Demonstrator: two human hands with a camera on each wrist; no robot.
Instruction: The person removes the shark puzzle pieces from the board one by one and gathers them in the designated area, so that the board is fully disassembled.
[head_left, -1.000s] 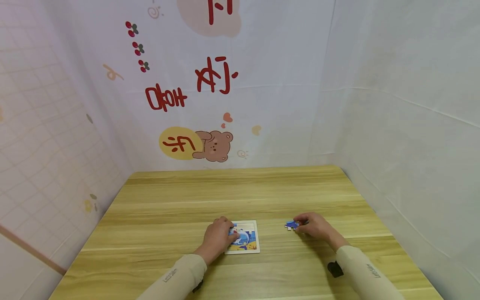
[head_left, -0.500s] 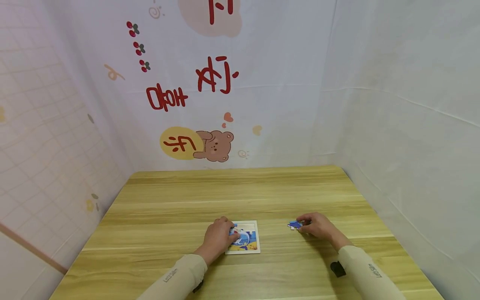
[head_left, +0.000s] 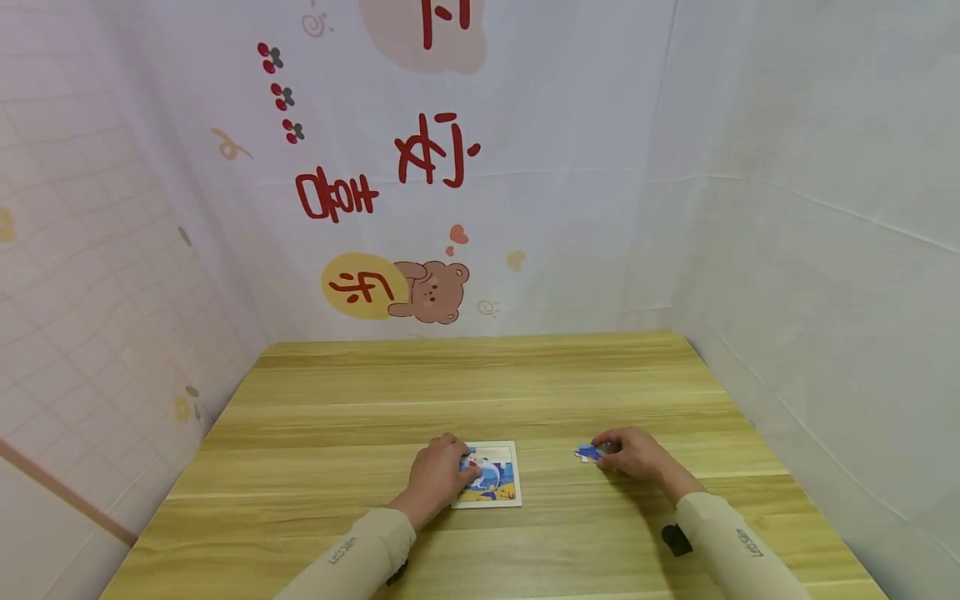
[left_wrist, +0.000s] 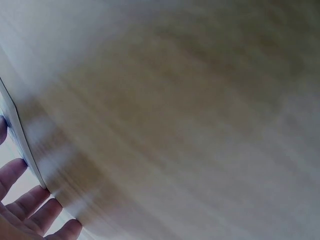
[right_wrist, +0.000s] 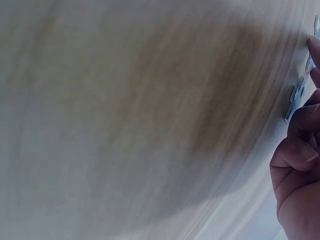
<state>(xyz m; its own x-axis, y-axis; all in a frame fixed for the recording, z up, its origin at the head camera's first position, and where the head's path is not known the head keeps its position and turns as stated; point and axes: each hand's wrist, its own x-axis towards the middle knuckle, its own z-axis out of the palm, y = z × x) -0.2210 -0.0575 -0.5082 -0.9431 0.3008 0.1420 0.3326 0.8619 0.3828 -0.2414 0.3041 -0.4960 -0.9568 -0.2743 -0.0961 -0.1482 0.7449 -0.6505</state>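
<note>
A square jigsaw puzzle [head_left: 486, 492] in a white frame lies on the wooden table, with a white and blue sea-animal picture over a yellow bottom. My left hand [head_left: 435, 471] holds its left side, thumb on the picture; in the left wrist view the fingertips [left_wrist: 42, 190] sit along the frame's edge. To the right, my right hand [head_left: 633, 452] pinches a blue jigsaw piece [head_left: 588, 452] between thumb and fingers, low over the table. In the right wrist view, grey-blue piece edges [right_wrist: 295, 97] show beside the curled fingers; the rest is hidden.
The wooden table [head_left: 360, 392] meets a white printed cloth wall [head_left: 570, 250] at the back, with more cloth at both sides. Bare wood lies between the puzzle and the right hand. A dark object [head_left: 677, 540] shows beneath the right sleeve.
My right hand has shifted slightly right with the blue jigsaw piece and then stayed nearly still; the piece's angle differs a little. My left hand stays on the puzzle.
</note>
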